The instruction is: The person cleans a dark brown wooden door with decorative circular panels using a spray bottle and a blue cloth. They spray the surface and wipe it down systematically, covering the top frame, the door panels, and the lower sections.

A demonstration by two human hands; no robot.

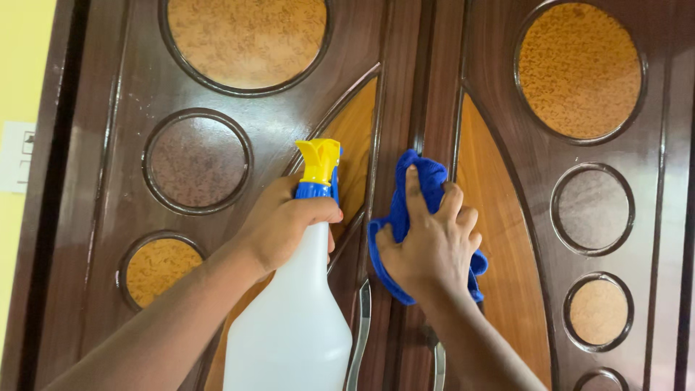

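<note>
My left hand [286, 224] grips the neck of a translucent white spray bottle [293, 322] with a yellow and blue trigger head [318, 166], held upright close to a dark wooden double door [130, 94]. My right hand [431, 242] presses a crumpled blue cloth [427, 174] flat against the door near the seam between the two leaves. The nozzle points toward the door. Both forearms reach up from the bottom of the view.
The door has round frosted amber glass insets [246, 40] and curved lighter wood panels [499, 239]. Two metal pull handles [364, 326] run down beside the central seam. A yellow wall with a white switch plate [18, 156] is at the left.
</note>
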